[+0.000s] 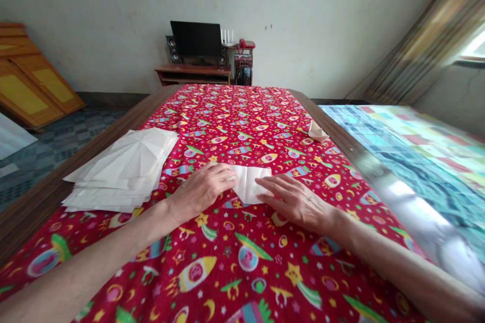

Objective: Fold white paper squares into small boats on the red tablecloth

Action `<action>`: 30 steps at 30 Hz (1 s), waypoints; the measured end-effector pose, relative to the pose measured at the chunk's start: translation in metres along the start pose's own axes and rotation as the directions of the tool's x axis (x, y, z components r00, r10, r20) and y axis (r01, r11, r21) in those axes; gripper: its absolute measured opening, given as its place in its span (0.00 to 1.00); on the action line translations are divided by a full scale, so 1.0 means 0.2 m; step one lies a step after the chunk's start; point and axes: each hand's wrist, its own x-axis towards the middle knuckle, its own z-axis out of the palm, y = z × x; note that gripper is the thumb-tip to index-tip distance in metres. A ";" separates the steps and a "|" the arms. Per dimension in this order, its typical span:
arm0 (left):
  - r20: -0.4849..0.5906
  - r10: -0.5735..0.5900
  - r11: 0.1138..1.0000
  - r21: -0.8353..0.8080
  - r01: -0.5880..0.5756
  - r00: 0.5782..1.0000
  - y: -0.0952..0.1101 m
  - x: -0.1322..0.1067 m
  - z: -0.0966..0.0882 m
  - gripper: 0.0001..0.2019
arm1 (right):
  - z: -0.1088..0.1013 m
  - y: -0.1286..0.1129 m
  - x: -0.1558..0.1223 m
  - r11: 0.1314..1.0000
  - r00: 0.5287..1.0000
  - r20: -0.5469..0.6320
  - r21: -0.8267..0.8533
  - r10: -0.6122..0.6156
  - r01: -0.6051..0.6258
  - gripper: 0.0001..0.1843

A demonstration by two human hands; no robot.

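the left hand (204, 185) and right hand (297, 201) rest on opposite sides of a folded white paper (247, 185). on the table (26, 217), a paper stack (127, 164) lies left; a small folded piece (317, 132) sits farther right.

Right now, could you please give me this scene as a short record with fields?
Left hand: fingers at the left edge of the creased paper
Right hand: fingers spread, tips at the paper's right part
Beside the left arm: stack of pale sheets
Farther off, right: small folded piece
Surface: red cloth, rocket and star print, on a brown table
Background: monitor, dark screen; red telephone
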 end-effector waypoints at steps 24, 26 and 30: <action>0.021 -0.066 0.949 -0.308 0.069 0.998 0.21 -0.12 0.01 0.25 | 0.05 -0.02 0.14 0.444 0.714 0.266 0.631 0.647 -0.637 0.10; -0.003 -0.076 0.946 -0.317 0.071 0.997 0.21 -0.12 0.01 0.24 | 0.07 -0.01 0.16 0.469 0.716 0.269 0.601 0.644 -0.648 0.10; -0.039 -0.089 0.940 -0.335 0.070 0.995 0.22 -0.12 0.02 0.22 | 0.09 -0.01 0.18 0.485 0.698 0.266 0.556 0.665 -0.674 0.10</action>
